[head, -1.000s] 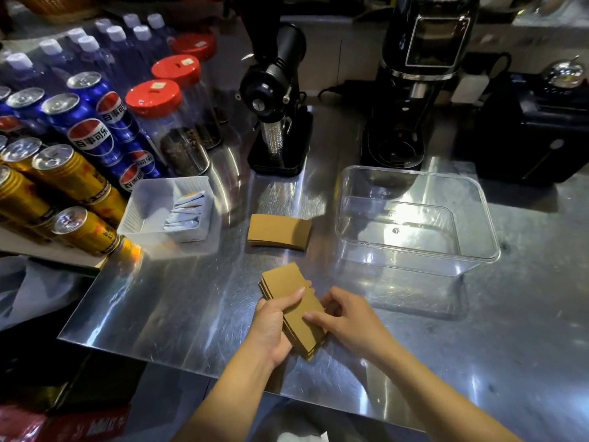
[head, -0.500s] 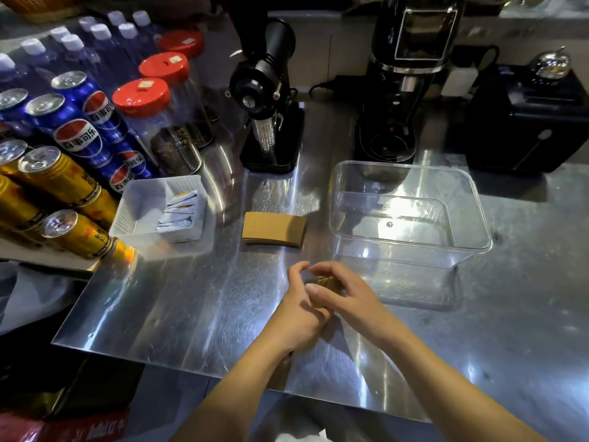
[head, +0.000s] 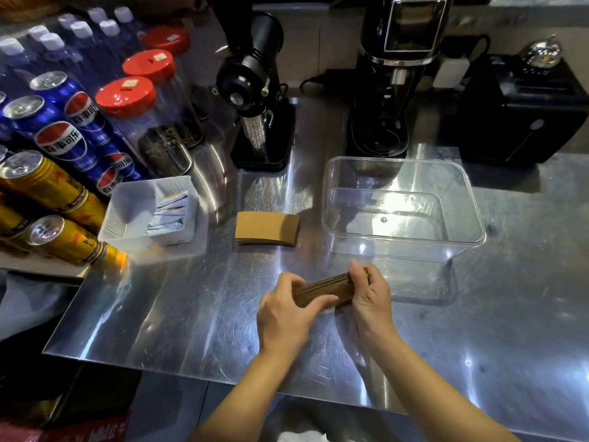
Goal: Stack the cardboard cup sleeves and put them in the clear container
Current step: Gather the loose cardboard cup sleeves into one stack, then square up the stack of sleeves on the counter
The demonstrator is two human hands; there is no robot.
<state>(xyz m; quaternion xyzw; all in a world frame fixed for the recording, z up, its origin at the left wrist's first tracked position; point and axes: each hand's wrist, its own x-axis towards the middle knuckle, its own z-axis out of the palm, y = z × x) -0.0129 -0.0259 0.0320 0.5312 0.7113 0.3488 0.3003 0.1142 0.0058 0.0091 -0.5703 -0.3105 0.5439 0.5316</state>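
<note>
A stack of brown cardboard cup sleeves (head: pixel 328 286) stands on its long edge on the steel counter, held between both hands. My left hand (head: pixel 287 309) grips its left end and my right hand (head: pixel 369 295) grips its right end. A second small pile of sleeves (head: pixel 267 228) lies flat farther back, to the left of the clear container (head: pixel 471 199). The clear container sits empty just beyond my right hand.
A white tray (head: pixel 127 215) with sachets sits at the left, beside stacked drink cans (head: pixel 57 183) and red-lidded jars (head: pixel 127 97). Two black coffee grinders (head: pixel 258 90) and a black box-shaped appliance (head: pixel 522 113) line the back. The counter's front edge (head: pixel 223 378) is close below my wrists.
The stack lay flat and angled under my hands; both hands gathered it, turned it onto its edge and shifted it right, nearer the container.
</note>
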